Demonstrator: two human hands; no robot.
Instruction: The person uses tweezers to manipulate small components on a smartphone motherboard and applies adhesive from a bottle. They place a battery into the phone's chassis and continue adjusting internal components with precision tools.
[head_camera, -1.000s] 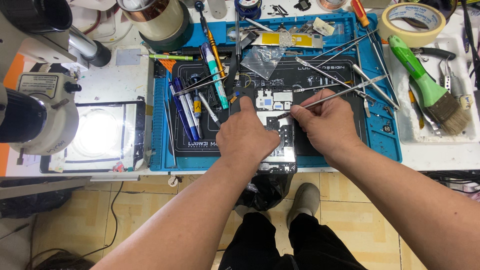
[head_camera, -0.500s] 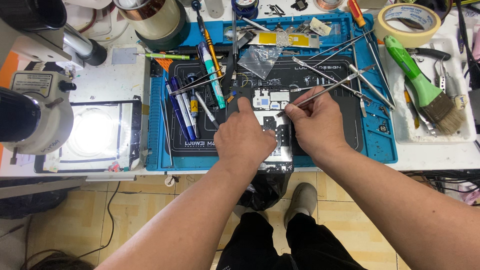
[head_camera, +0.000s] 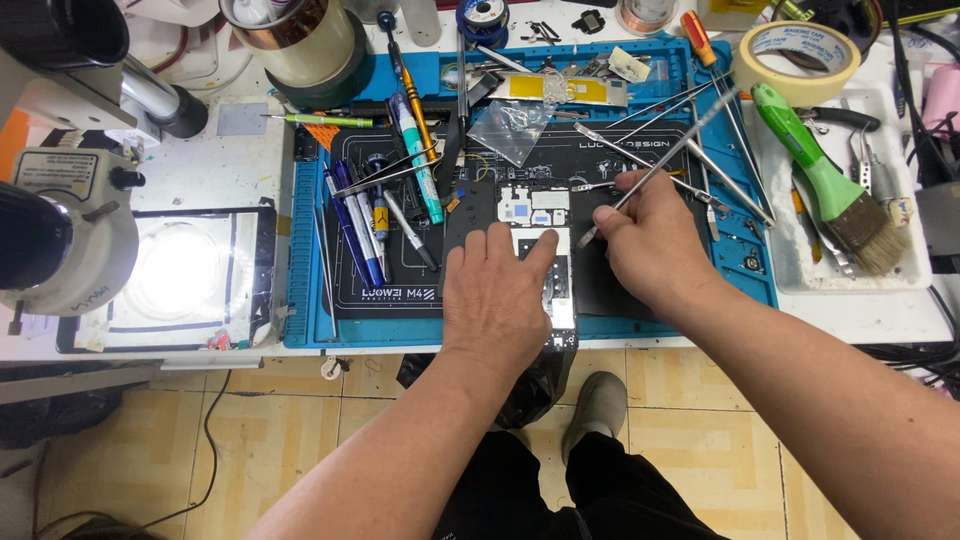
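Opened phone: lies back-up on the blue work mat, inner boards showing, directly under the left fingers and just left of the right fingertips.
Blue work mat: spreads out beyond both hands, strewn with pens, drivers and spare tweezers ahead of the fingers.
Left hand: rests flat on the phone, fingers spread and grasping nothing, pressing it steady.
Right hand: fingers pinched around the tweezers, just right of the phone's upper half.
Tweezers: slant up and away from the right fingers, tip down by the phone's right edge.
Step in hand: seemingly fine picking at a small part inside the phone.
Next move calls for: likely a steady hold-down and a precise, light tip placement.
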